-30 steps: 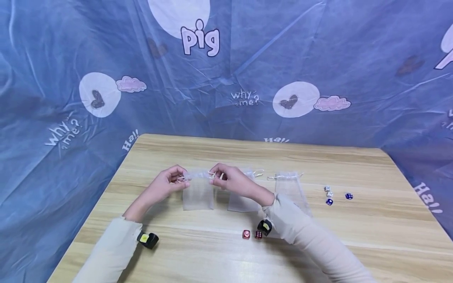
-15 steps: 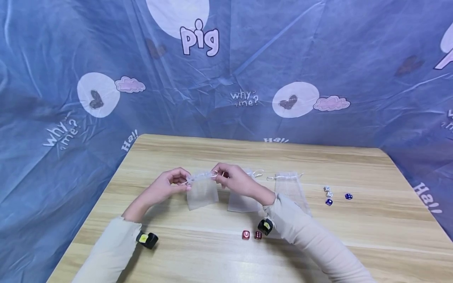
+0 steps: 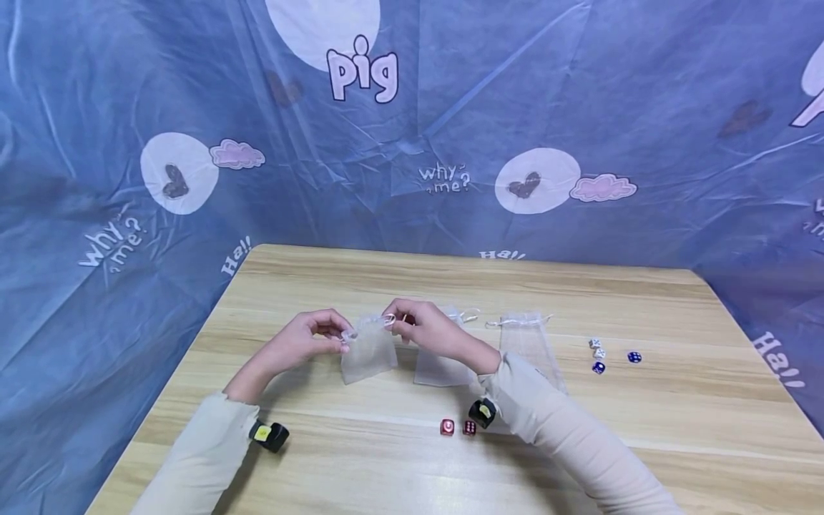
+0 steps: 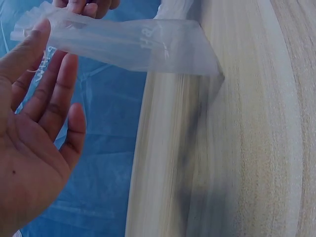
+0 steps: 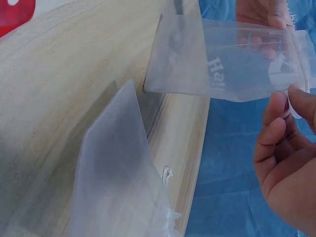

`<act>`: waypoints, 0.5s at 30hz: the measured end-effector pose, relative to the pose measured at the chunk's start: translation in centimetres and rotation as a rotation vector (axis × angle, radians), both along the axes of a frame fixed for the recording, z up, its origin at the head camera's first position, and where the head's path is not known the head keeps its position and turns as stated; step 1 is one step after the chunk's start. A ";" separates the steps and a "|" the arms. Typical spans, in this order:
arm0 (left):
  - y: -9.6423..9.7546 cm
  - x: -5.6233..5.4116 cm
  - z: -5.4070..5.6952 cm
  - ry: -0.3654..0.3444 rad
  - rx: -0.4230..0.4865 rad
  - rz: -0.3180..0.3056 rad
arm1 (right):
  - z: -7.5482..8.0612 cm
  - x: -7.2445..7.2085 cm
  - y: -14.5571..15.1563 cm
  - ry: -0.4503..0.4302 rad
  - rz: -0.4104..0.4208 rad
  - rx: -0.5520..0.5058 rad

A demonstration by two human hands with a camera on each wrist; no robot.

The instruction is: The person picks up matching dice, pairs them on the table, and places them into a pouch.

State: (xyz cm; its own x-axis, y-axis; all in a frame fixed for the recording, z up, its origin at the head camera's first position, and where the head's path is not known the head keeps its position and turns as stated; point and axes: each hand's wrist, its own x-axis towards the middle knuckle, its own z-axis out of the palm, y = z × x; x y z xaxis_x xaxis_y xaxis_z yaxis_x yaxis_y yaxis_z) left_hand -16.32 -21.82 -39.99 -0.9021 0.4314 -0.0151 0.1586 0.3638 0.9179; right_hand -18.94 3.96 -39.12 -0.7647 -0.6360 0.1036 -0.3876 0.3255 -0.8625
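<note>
A sheer white drawstring bag point(image 3: 368, 352) hangs between both hands, its gathered top edge up and its bottom over the table. My left hand point(image 3: 310, 339) pinches the top left corner between thumb and fingers. At the opposite corner, my right hand point(image 3: 421, 323) pinches the bag beside its looped white cord. In the left wrist view the bag point(image 4: 128, 44) looks flat and see-through, with the left thumb laid over its hem. The right wrist view shows the right thumb and forefinger at the cord end of the bag point(image 5: 232, 64).
Two more sheer bags lie on the wooden table point(image 3: 360, 458): one bag point(image 3: 440, 368) partly under the right hand, another bag point(image 3: 524, 340) farther right. Two red dice point(image 3: 447, 427) lie in front; white dice point(image 3: 595, 344) and blue dice point(image 3: 634, 357) lie at the right.
The bag has shifted slightly right and tilted, its left top corner lower. My left hand has moved a little right, closer to the right hand, which stays nearly in place.
</note>
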 end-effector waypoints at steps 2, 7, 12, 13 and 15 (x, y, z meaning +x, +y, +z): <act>0.1 0.0 0.0 0.008 -0.009 -0.003 | 0.0 0.0 0.0 -0.009 0.009 -0.001; 0.1 -0.3 0.0 0.030 -0.042 -0.024 | 0.0 0.3 -0.1 -0.028 0.023 0.000; 0.2 -0.3 0.1 0.085 -0.088 -0.071 | -0.1 0.4 -0.3 -0.031 0.031 -0.007; 0.3 -0.3 0.1 0.089 -0.094 -0.080 | -0.1 0.4 -0.4 -0.029 0.033 -0.009; 0.5 -0.2 0.2 0.083 -0.092 -0.106 | -0.1 0.4 -0.5 -0.024 0.034 -0.009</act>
State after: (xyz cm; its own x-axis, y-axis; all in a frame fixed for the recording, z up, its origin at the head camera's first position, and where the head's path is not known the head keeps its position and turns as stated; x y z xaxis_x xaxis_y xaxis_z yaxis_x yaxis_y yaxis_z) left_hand -16.54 -21.35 -39.83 -0.8514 0.5243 0.0138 0.2743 0.4227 0.8638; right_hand -18.54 3.51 -39.20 -0.7447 -0.6611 0.0913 -0.3775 0.3045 -0.8745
